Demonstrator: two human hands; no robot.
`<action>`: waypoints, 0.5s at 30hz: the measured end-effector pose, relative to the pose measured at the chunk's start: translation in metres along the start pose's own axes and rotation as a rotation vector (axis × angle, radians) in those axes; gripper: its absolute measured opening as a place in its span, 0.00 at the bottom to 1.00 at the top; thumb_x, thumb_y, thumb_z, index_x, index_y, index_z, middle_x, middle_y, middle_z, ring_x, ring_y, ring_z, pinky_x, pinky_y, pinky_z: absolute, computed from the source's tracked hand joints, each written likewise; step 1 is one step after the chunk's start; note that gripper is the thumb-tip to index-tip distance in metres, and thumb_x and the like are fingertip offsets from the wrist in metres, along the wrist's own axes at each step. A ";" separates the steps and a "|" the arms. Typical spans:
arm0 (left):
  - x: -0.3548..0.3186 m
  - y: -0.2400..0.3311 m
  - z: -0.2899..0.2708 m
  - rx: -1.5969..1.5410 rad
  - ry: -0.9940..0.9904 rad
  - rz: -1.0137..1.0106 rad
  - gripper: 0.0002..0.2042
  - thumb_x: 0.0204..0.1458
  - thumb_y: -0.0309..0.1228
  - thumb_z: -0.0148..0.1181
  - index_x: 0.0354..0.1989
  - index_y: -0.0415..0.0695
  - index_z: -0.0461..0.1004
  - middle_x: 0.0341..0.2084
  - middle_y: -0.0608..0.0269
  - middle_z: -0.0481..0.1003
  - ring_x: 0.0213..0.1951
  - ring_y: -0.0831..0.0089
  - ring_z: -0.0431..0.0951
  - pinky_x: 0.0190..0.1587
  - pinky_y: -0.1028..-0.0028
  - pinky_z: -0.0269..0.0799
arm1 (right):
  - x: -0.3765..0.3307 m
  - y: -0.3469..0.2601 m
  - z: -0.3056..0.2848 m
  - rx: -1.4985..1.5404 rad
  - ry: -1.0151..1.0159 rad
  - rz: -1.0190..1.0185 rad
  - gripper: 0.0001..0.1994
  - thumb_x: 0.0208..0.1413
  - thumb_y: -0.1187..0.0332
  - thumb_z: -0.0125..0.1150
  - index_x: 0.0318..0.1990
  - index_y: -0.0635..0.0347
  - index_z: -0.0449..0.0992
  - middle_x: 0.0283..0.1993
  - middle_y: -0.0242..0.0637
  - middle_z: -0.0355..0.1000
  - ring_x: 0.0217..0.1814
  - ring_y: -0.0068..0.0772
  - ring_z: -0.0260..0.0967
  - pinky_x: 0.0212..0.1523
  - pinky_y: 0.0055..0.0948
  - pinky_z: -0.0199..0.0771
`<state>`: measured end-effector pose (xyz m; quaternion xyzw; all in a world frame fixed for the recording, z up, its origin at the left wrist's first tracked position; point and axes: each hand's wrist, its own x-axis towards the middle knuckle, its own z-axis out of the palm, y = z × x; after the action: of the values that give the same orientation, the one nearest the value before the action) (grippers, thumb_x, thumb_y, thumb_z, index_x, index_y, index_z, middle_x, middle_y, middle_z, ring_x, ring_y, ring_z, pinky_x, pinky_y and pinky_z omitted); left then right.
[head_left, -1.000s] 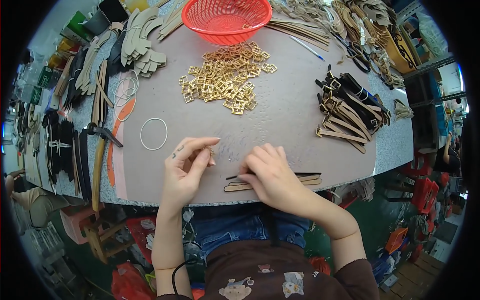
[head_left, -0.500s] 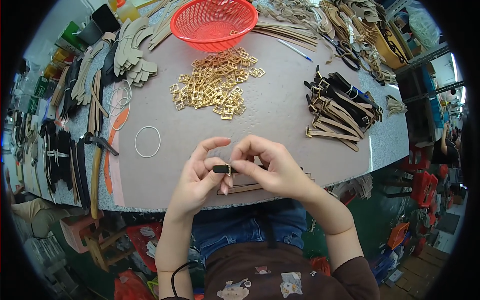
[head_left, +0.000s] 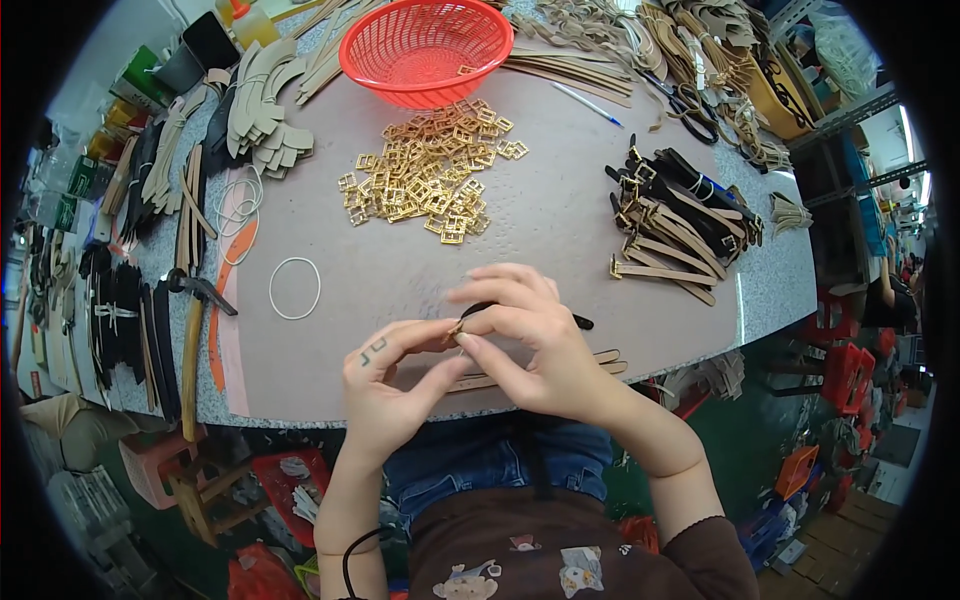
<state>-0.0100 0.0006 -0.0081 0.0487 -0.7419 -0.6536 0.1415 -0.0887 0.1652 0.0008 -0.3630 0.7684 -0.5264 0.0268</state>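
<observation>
Near the table's front edge, a black leather strap [head_left: 583, 322] with a small gold buckle [head_left: 455, 331] is held between my two hands. My left hand [head_left: 385, 390] pinches the buckle end between thumb and index finger. My right hand [head_left: 532, 350] grips the strap beside the buckle with thumb and index finger, its other fingers raised and spread. The strap bends up at the buckle, and its rounded tip sticks out past my right hand. Below my hands lie a few light-edged strips [head_left: 610, 361], partly covered. A heap of gold buckles [head_left: 430, 170] sits farther off.
A red plastic basket [head_left: 350, 62] stands behind the heap. Finished-looking buckled straps [head_left: 680, 225] are piled at right, near a pen [head_left: 588, 104] and scissors [head_left: 692, 110]. At left are a white elastic ring [head_left: 295, 288], a hammer [head_left: 195, 330] and bundled leather strips [head_left: 262, 110].
My left hand has turned and now pinches the buckle from the side. The black strap end that pointed left is bent up, and my right fingers have lifted and spread.
</observation>
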 end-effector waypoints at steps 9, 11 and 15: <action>0.001 0.003 0.001 0.145 0.143 0.024 0.07 0.49 0.16 0.67 0.37 0.36 0.82 0.29 0.60 0.82 0.29 0.74 0.80 0.35 0.79 0.75 | -0.005 -0.009 -0.004 0.075 -0.023 0.112 0.02 0.56 0.74 0.60 0.35 0.60 0.78 0.43 0.36 0.77 0.48 0.37 0.70 0.55 0.37 0.63; 0.001 0.004 0.001 0.206 0.142 0.061 0.06 0.49 0.16 0.66 0.36 0.36 0.82 0.29 0.60 0.82 0.28 0.74 0.80 0.34 0.80 0.75 | -0.005 -0.012 -0.005 0.149 -0.077 0.197 0.02 0.56 0.74 0.59 0.35 0.60 0.77 0.39 0.36 0.77 0.41 0.37 0.70 0.51 0.34 0.65; 0.003 0.007 -0.004 0.095 0.086 -0.033 0.06 0.52 0.16 0.65 0.37 0.34 0.81 0.29 0.59 0.82 0.29 0.74 0.79 0.34 0.79 0.75 | -0.003 -0.019 -0.005 0.275 -0.132 0.378 0.03 0.57 0.75 0.58 0.37 0.61 0.77 0.34 0.36 0.75 0.33 0.36 0.68 0.44 0.30 0.67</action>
<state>-0.0108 -0.0024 0.0000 0.0955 -0.7645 -0.6171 0.1598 -0.0785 0.1671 0.0175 -0.2392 0.7404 -0.5868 0.2242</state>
